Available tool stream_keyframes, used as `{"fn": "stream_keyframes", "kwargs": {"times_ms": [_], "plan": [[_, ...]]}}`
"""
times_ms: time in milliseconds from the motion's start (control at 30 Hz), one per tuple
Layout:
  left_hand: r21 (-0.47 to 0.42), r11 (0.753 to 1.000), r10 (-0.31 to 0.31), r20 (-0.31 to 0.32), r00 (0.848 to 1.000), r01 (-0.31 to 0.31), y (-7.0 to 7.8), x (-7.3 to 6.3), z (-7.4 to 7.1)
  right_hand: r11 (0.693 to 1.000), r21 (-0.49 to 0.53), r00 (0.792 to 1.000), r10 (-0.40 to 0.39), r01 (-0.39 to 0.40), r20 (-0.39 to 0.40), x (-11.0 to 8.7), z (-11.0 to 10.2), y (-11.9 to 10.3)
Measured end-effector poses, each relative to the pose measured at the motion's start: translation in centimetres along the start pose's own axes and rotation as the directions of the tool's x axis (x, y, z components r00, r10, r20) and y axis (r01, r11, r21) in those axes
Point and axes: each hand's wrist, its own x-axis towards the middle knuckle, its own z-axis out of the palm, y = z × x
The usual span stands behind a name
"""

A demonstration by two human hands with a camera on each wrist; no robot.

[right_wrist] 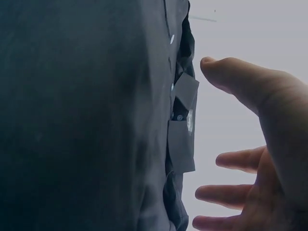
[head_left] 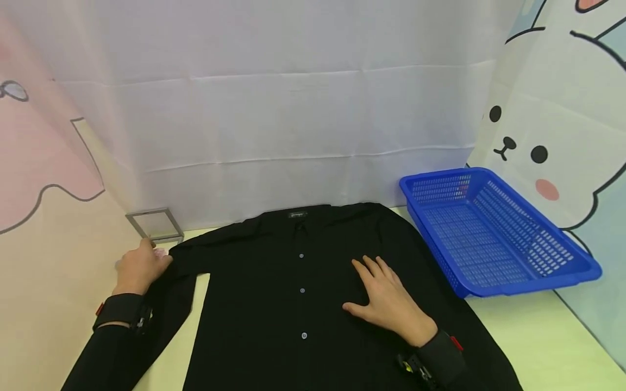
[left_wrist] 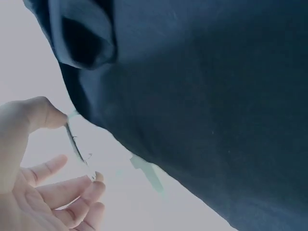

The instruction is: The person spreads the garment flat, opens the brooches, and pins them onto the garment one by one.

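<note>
A black button-up shirt lies spread on the table, collar at the far side, light buttons down its front. My left hand is by the shirt's sleeve at the left. It pinches a small thin item between thumb and fingers; in the left wrist view this is seen edge-on, and its kind is unclear. Something pinkish shows at that hand. Over the shirt's right front, my right hand has its fingers spread and holds nothing. Its fingers show beside the collar in the right wrist view.
A blue plastic basket with perforated sides stands right of the shirt, nothing in it. Behind the left hand is a grey-edged square frame or box. A white cloth hangs at the back, with printed sheets at both sides.
</note>
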Motion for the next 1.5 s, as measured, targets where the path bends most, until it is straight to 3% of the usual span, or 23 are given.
{"fn": "stream_keyframes", "kwargs": {"times_ms": [233, 400, 500, 700, 933, 1167, 1300, 1433, 1500], "plan": [[-0.1, 0.991, 0.082, -0.086, 0.993, -0.091, 3.5, -2.7, -0.7, 1.0, 0.017, 1.0, -0.016, 0.016, -0.003, -0.5, 0.1, -0.2], [-0.162, 0.961, 0.199, -0.159, 0.967, -0.224, 7.0, -5.1, -0.4, 0.999, 0.02, 1.0, -0.03, 0.03, 0.002, -0.7, 0.2, -0.5], [-0.205, 0.937, 0.254, -0.15, 0.956, -0.281, 9.3, -6.6, 0.0, 0.999, 0.028, 0.999, -0.041, 0.042, -0.005, -0.7, 0.1, -0.8], [-0.285, 0.901, 0.309, -0.105, 0.945, -0.326, 13.8, -8.9, 1.6, 0.998, 0.037, 0.998, -0.054, 0.054, -0.011, -0.8, -0.2, -1.4], [-0.332, 0.822, 0.431, -0.167, 0.887, -0.462, 19.5, -11.8, 3.9, 0.994, 0.059, 0.996, -0.088, 0.087, 0.006, -0.6, -0.5, -2.4], [-0.396, 0.772, 0.512, -0.077, 0.855, -0.498, 24.4, -15.1, 4.5, 0.986, 0.058, 0.988, -0.156, 0.157, -0.008, -0.7, -0.8, -3.2], [-0.482, 0.713, 0.561, -0.042, 0.827, -0.509, 25.9, -16.4, 4.4, 0.95, 0.075, 0.952, -0.297, 0.302, -0.075, -0.6, -0.8, -3.8], [-0.626, 0.612, 0.612, -0.012, 0.791, -0.483, 26.7, -17.0, 3.9, 0.88, 0.093, 0.874, -0.441, 0.466, -0.203, -0.5, -1.0, -4.1], [-0.689, 0.563, 0.634, 0.007, 0.773, -0.456, 26.8, -17.2, 3.5, 0.852, 0.121, 0.848, -0.473, 0.509, -0.238, -0.6, -1.2, -4.2]]}}
